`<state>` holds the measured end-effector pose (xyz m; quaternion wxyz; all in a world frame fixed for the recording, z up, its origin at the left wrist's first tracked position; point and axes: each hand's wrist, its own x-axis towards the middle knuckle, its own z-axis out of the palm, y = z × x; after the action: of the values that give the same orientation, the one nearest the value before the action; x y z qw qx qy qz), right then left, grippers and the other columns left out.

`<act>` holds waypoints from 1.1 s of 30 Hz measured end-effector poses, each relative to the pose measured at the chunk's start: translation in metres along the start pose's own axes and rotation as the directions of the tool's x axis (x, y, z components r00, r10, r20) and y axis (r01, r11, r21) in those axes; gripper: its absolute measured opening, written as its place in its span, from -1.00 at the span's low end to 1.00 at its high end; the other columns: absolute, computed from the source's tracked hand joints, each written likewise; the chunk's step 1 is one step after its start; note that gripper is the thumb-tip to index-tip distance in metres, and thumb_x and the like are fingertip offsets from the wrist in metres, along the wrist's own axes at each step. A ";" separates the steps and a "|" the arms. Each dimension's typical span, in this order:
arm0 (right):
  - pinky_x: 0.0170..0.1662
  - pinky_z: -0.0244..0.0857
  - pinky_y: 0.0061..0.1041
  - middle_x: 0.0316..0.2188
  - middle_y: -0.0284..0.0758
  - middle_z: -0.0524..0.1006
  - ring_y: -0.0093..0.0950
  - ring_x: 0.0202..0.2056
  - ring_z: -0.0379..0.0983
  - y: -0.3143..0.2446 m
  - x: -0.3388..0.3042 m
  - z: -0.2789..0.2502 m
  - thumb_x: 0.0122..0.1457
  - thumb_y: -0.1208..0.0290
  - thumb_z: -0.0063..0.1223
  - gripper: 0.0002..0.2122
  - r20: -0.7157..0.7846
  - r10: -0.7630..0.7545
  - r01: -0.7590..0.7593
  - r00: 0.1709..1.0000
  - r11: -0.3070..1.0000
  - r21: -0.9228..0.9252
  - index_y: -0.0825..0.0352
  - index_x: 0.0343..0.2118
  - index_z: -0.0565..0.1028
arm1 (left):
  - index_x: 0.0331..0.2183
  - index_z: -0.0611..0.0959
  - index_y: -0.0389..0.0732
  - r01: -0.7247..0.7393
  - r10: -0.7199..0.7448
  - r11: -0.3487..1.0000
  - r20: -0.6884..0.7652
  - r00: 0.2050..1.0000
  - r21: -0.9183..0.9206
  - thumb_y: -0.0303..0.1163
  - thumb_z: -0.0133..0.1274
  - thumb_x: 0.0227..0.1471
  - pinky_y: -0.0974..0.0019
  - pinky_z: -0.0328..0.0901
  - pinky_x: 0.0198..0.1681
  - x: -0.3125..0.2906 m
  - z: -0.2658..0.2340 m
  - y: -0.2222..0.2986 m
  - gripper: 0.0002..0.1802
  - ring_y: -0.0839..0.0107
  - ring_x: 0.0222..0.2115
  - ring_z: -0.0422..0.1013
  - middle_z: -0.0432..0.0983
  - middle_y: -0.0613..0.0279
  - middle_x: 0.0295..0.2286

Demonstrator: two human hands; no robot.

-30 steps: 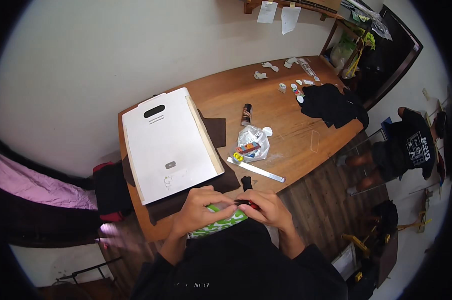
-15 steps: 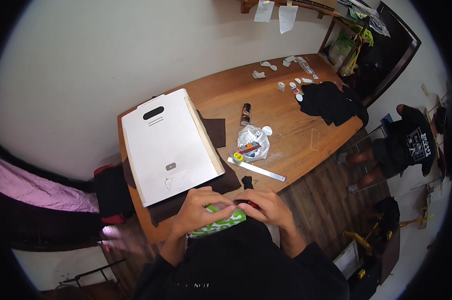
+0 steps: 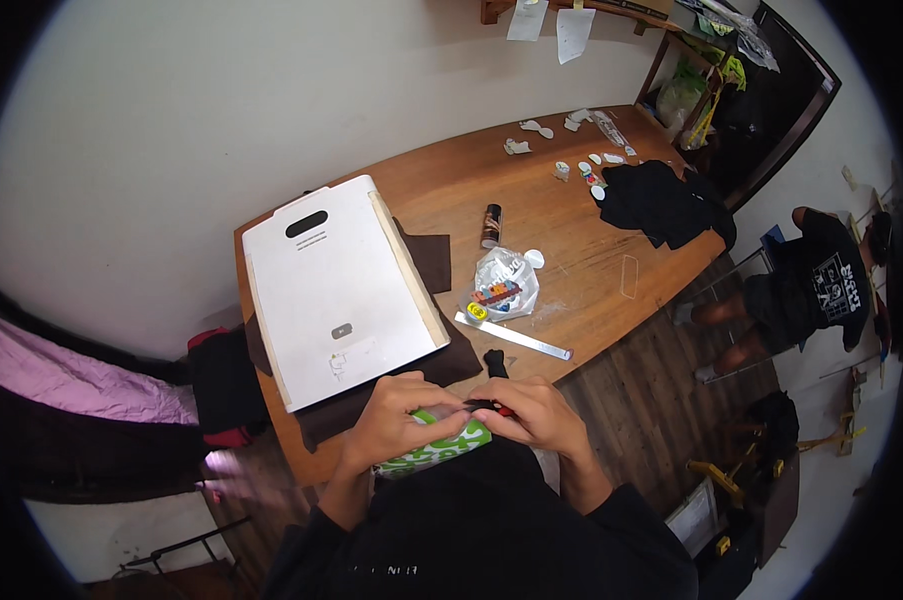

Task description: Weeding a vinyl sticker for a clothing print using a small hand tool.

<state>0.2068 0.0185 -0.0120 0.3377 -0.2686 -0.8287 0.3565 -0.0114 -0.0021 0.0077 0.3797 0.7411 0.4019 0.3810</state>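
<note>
While a ruler (image 3: 516, 337) lies beyond them, the right hand (image 3: 539, 425) grips a red-and-black tool (image 3: 485, 405), the left hand (image 3: 389, 420) a green-and-white packet (image 3: 451, 446).

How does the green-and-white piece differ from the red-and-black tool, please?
The piece is patterned green and white; the tool is black and red. The piece shows a broad area; the tool, only a small strip. The piece lies partly under the left hand; the tool is in the right hand. Both are partly hidden.
</note>
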 end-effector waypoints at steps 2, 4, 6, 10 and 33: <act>-0.53 0.30 -0.48 -0.51 -0.23 0.55 -0.35 -0.57 0.51 -0.002 0.001 -0.001 0.08 0.49 0.14 -0.86 0.005 0.008 -0.008 1.000 1.000 -0.011 0.41 -0.31 0.51 | -0.48 0.71 -0.24 -0.001 0.001 1.000 -0.003 1.000 0.000 -0.43 0.28 -0.20 0.42 0.20 -0.51 -0.001 0.000 -0.001 -0.87 0.45 -0.64 0.39 0.61 0.23 -0.54; -0.53 0.30 -0.48 -0.51 -0.23 0.54 -0.34 -0.57 0.51 -0.002 0.000 -0.001 0.07 0.49 0.14 -0.85 0.004 0.004 -0.004 1.000 1.000 -0.012 0.41 -0.31 0.51 | -0.48 0.71 -0.24 0.004 -0.004 1.000 0.000 1.000 0.001 -0.43 0.28 -0.20 0.42 0.20 -0.51 -0.001 -0.001 0.000 -0.87 0.45 -0.64 0.39 0.61 0.23 -0.54; -0.53 0.30 -0.48 -0.51 -0.23 0.54 -0.34 -0.57 0.51 -0.002 0.001 -0.001 0.07 0.49 0.14 -0.85 0.004 0.000 0.000 1.000 1.000 -0.014 0.42 -0.30 0.50 | -0.48 0.71 -0.23 0.009 -0.009 1.000 0.002 1.000 0.001 -0.43 0.28 -0.20 0.42 0.21 -0.52 -0.001 -0.001 0.000 -0.87 0.45 -0.64 0.38 0.61 0.23 -0.53; -0.52 0.31 -0.48 -0.50 -0.22 0.54 -0.33 -0.56 0.51 -0.001 0.001 -0.001 0.07 0.50 0.14 -0.85 0.000 0.000 0.000 1.000 1.000 -0.001 0.43 -0.31 0.50 | -0.48 0.71 -0.24 -0.004 0.004 1.000 -0.004 1.000 -0.015 -0.42 0.28 -0.20 0.42 0.21 -0.52 0.000 0.000 -0.002 -0.86 0.45 -0.63 0.39 0.61 0.24 -0.53; -0.52 0.31 -0.48 -0.50 -0.22 0.54 -0.34 -0.57 0.50 -0.001 0.000 -0.001 0.07 0.50 0.13 -0.85 -0.004 0.010 -0.010 1.000 1.000 0.009 0.42 -0.30 0.50 | -0.48 0.71 -0.24 -0.013 0.013 1.000 -0.015 1.000 -0.002 -0.42 0.28 -0.19 0.42 0.22 -0.51 0.001 0.003 -0.002 -0.86 0.44 -0.64 0.38 0.61 0.23 -0.55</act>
<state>0.2076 0.0182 -0.0102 0.3386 -0.2720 -0.8251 0.3613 -0.0088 -0.0010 0.0053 0.3749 0.7403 0.3994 0.3897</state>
